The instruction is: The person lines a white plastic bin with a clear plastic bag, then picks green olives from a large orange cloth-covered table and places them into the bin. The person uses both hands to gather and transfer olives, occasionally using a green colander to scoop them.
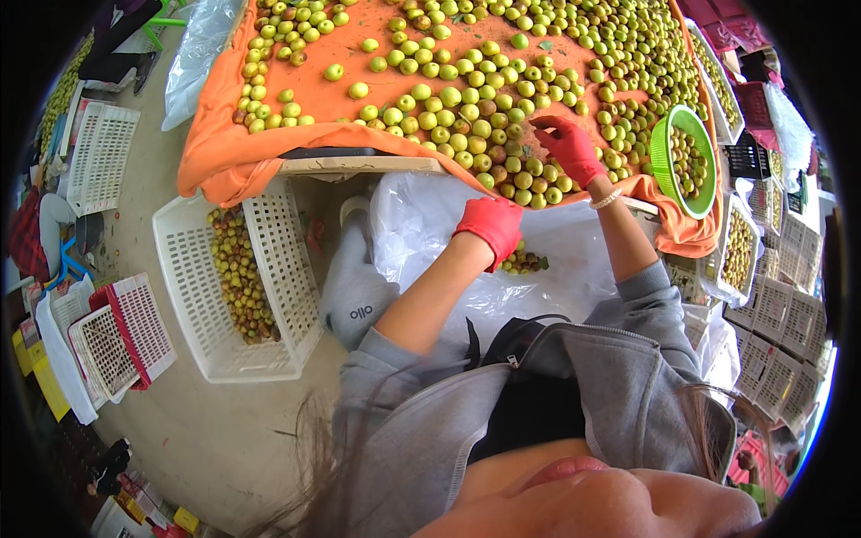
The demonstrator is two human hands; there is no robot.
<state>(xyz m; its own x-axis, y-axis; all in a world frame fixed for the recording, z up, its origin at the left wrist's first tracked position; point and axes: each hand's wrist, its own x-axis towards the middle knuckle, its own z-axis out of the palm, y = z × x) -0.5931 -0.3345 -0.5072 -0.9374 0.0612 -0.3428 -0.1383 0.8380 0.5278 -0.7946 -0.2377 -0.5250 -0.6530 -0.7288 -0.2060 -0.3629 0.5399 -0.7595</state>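
Green and brownish jujube-like fruits (481, 128) lie spread over an orange cloth (309, 87) on a raised sorting table. My left hand (491, 228), in a red glove, is at the table's near edge, beside the closest fruits. Its fingertips are turned away, so I cannot see whether it holds one. Over the fruits to its right is my right hand (570, 149), also red-gloved, with fingers curved and apart and no fruit visible in them. Below the edge, a clear plastic liner (430, 228) spreads before me, with a few fruits (521, 262) in it, partly hidden by my left hand.
A green plastic basket (662, 161) of fruits leans at the table's right corner. On the floor to my left stands a white slotted crate (195, 323) partly filled with fruits. Stacked crates (773, 323) line the right side. Other people (40, 228) are at far left.
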